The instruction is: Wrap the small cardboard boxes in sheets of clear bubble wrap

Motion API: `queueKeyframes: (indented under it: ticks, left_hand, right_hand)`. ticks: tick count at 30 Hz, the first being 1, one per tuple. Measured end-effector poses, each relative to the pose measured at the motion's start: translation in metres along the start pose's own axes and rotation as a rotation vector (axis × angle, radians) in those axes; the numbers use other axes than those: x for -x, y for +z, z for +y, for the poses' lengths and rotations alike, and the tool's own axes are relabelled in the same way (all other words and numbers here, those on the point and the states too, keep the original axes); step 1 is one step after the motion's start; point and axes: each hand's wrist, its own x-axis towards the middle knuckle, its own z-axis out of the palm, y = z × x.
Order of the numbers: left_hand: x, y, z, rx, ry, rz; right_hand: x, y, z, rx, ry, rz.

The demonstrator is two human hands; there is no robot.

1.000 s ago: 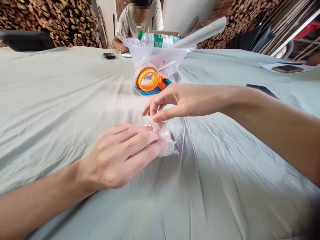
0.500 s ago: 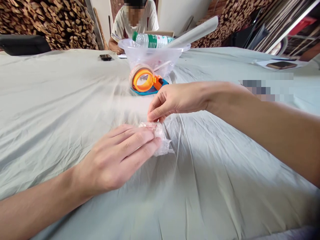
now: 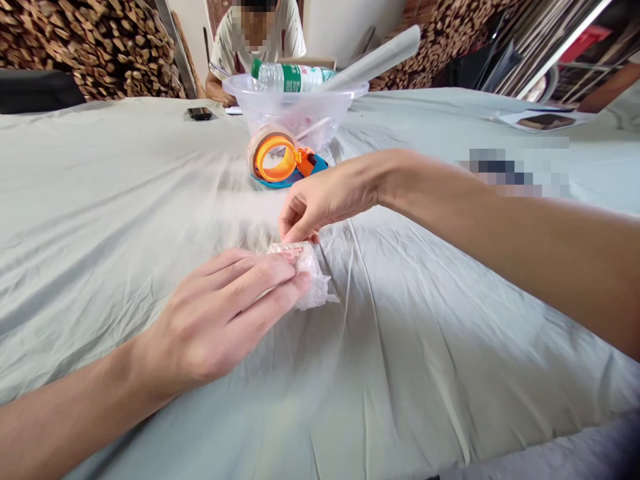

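A small bundle wrapped in clear bubble wrap (image 3: 309, 280) lies on the pale grey cloth (image 3: 100, 200) in the middle of the table. My left hand (image 3: 220, 313) rests flat on its near side, fingers stretched out and pressing it down. My right hand (image 3: 315, 203) comes in from the right and pinches the bundle's far top edge between thumb and fingers. What is inside the wrap is hidden.
An orange and blue tape dispenser (image 3: 280, 160) stands behind the hands. Behind it a clear plastic bowl (image 3: 300, 110) holds a water bottle (image 3: 287, 75) and a grey roll (image 3: 373, 63). A phone (image 3: 200, 113) lies far left; a seated person (image 3: 255, 40) is opposite.
My right hand dropped from above the bundle and closed its fingers on the wrap's far edge. My left hand stayed pressed on the bundle.
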Motion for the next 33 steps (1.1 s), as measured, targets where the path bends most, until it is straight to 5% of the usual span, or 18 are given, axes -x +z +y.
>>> queueKeyframes:
  ticks: [5,15,20,28,33]
  left_hand:
    - [-0.002,0.0,-0.002,-0.003,0.002,0.02]
    - [0.0,0.004,-0.002,-0.011,-0.031,0.045]
    - [-0.002,0.001,-0.001,-0.051,-0.05,0.024]
    - [-0.004,0.0,-0.002,-0.052,-0.069,-0.018]
    - [-0.003,-0.003,-0.002,-0.105,-0.032,-0.038]
  right_hand:
    - [0.002,0.005,0.013,-0.002,-0.128,0.058]
    - [0.022,0.063,0.024,-0.015,-0.431,0.712]
    - [0.029,0.082,0.028,-0.252,-0.377,0.648]
    - [0.032,0.078,0.028,-0.339,-0.209,0.518]
    - [0.03,0.091,0.032,-0.381,-0.233,0.635]
